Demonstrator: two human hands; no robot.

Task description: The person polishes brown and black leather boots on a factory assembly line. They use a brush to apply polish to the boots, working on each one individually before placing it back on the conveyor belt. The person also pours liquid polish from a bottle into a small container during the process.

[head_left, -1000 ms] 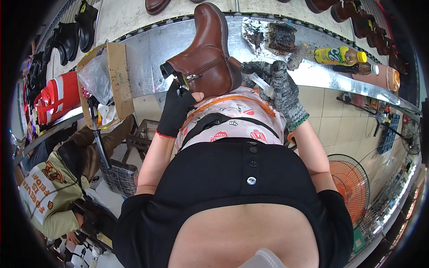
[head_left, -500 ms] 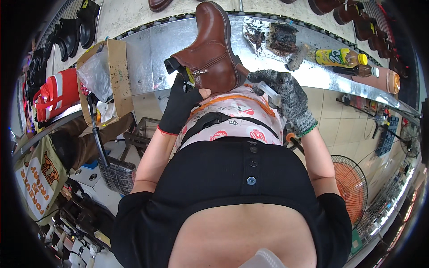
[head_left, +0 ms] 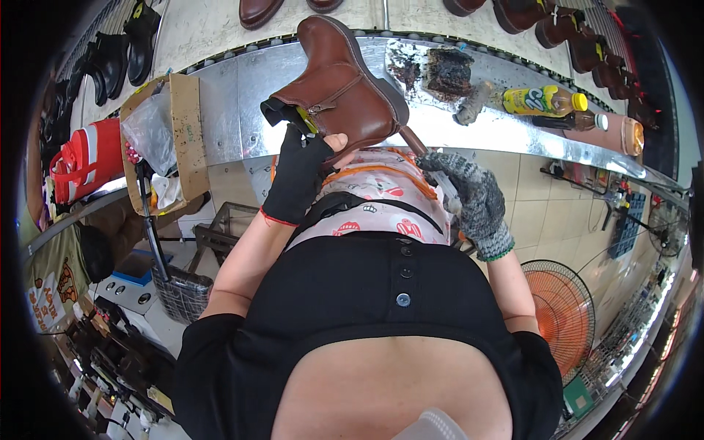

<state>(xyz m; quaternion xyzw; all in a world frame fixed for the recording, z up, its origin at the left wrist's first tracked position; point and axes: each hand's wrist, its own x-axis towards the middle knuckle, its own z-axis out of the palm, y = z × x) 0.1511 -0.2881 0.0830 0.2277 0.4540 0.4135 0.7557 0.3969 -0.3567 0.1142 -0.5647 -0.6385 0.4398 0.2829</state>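
Note:
A brown leather ankle boot with a side zipper lies tilted at the bench's near edge, toe pointing away, dark sole facing right. My left hand, in a black fingerless glove, grips it by the shaft near the opening; its bare thumb presses on the leather. My right hand, in a grey knitted glove, is closed around a brown stick-like tool, whose far end reaches the boot's heel. A small translucent piece also shows at its fingers; its kind is unclear.
A metal bench runs in front of me. At left stands an open cardboard box with plastic bags, beside a red container. Rightward lie a blackened block, a grey rag and several bottles. An orange fan stands low right.
The boot has tipped, its sole turning more toward me, and both hands move with it. My right hand and the stick-like tool are slightly lower. The whole view has shifted a little.

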